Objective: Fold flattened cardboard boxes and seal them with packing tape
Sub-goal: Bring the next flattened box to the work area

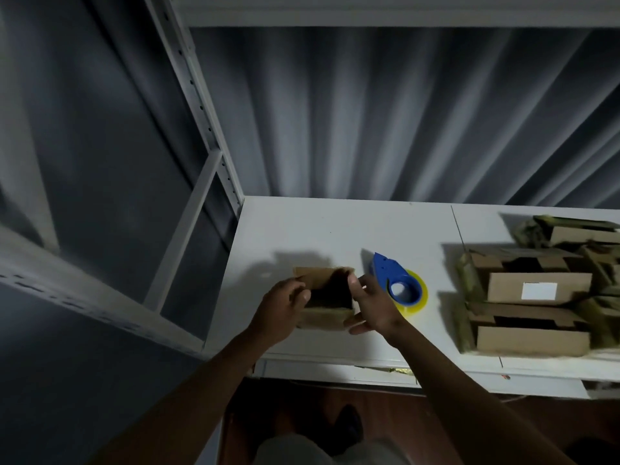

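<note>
My left hand (281,305) hides the small brown cardboard box's (327,318) left wall; the stacked flattened brown cardboard boxes (533,297) blur and run off the right edge.

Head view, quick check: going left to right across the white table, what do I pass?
left hand → small box held open between the hands → right hand → blue tape dispenser → stack of boxes at the right edge of the table.
</note>
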